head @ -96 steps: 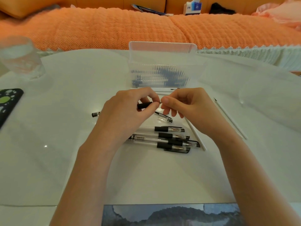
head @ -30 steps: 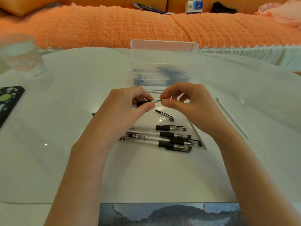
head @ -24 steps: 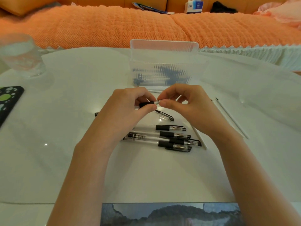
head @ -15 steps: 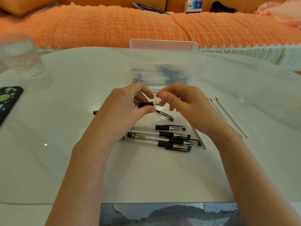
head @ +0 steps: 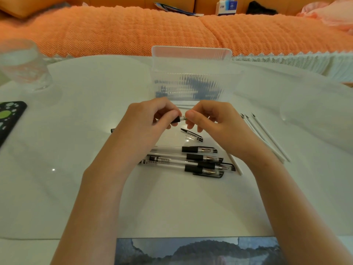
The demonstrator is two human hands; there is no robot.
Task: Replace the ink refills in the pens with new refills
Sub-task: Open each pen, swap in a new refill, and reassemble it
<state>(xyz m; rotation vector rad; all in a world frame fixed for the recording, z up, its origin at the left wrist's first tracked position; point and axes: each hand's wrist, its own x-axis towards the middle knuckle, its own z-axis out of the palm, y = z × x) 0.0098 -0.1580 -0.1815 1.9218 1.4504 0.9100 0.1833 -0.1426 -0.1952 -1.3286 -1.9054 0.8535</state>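
Left hand: the left hand (head: 145, 121), at centre frame, has its fingers curled round a pen (head: 175, 119), thumb on top of the black grip, holding it above the counter (head: 76, 188).
Right hand: the right hand (head: 212, 121), just right of the left, pinches the pen's tip piece (head: 184, 118) between thumb and forefinger; its other fingers are curled under.
Held pen: it lies roughly level, pointing to the right of the frame. Its rear end shows past the left wrist, and the barrel is hidden by the hand.
Cap: a loose cap (head: 192, 135) lies on the counter just below the two hands, slanted down to the right.
Other pens: a cluster of capped pens (head: 191, 161) lies side by side between the forearms, black grips toward the right.
Refills: several thin white refills (head: 267, 138) lie right of centre, beside the right forearm. Another one pokes out from under the right wrist, next to the cluster.
Box: a clear ribbed box (head: 191, 73) stands open above the hands. Dark shapes show through its wall, too blurred to name.
Upper left: a glass (head: 23, 64) stands on the counter.
Left edge: a dark phone (head: 9, 119) with green and white spots lies flat.
Top: an orange sofa cover (head: 133, 29) runs across the frame, with a tissue box (head: 226, 6) behind it.
Bottom edge: a dark picture (head: 191, 251) lies at the counter's near side.
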